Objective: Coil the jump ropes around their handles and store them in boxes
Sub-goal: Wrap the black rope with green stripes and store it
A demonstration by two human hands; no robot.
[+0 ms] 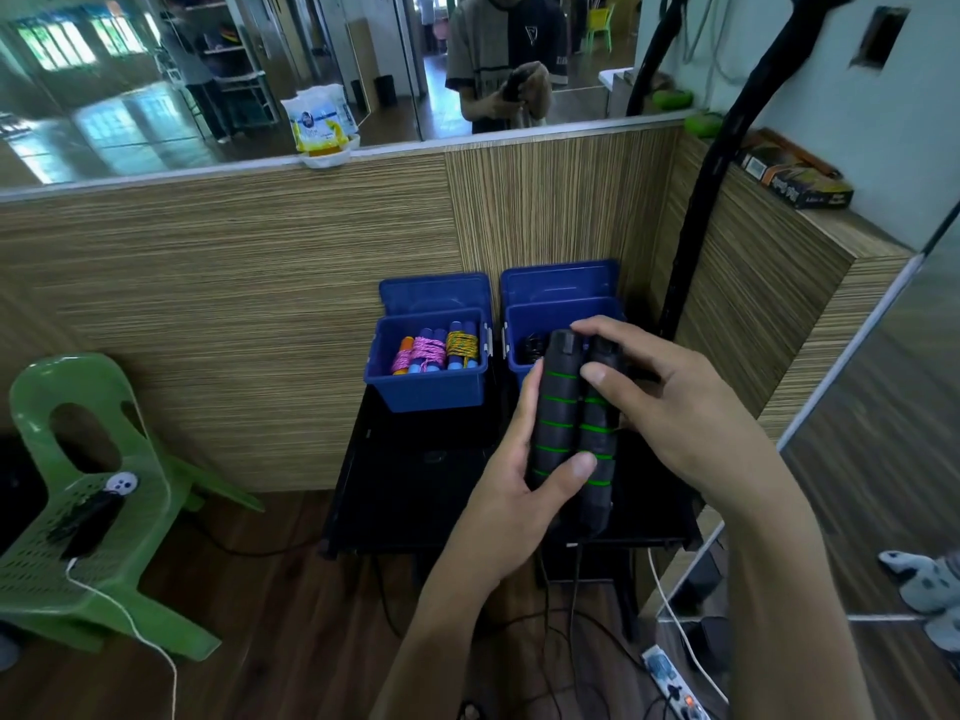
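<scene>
Two black handles (571, 428) with green bands, side by side, held upright over the near edge of the black table (415, 491). Left hand (511, 485) wraps them from below, thumb across; right hand (670, 407) pinches the tops, likely squaring them for coiling. Rope dangles below. Right box (524, 324) waits just behind; left box (431, 389) already holds bundles (434, 350).

Striped wood-grain partition wall (234, 283) topped by a mirror (156, 80); dark wooden floor (270, 615); green plastic chair (88, 501) at left; low black bench (415, 491).
</scene>
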